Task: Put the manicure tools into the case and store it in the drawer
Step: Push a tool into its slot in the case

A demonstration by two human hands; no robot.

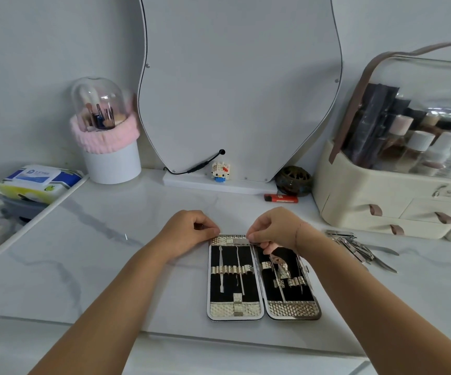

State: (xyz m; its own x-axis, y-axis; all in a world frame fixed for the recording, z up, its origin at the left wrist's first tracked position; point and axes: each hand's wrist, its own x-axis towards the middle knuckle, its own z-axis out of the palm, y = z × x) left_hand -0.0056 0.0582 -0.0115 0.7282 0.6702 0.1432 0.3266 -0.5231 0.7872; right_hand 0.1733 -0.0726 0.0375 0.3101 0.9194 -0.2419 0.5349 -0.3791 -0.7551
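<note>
The manicure case (262,309) lies open flat on the white marble table, black lining up, with several slim metal tools strapped into both halves. My left hand (189,230) rests at the case's top left corner, fingers pinched on its edge. My right hand (273,230) is at the top middle, fingers closed on a flat metal tool (242,241) lying across the upper strap of the left half. A pile of loose clippers and scissors (359,249) lies on the table to the right of the case.
A cream cosmetic organiser with small drawers (386,212) stands at the right. A mirror (240,85) stands behind, with a toy figure (220,171), a dark round holder (294,180) and a red lighter (281,198). A brush holder (108,136) and wipes pack (40,182) sit left.
</note>
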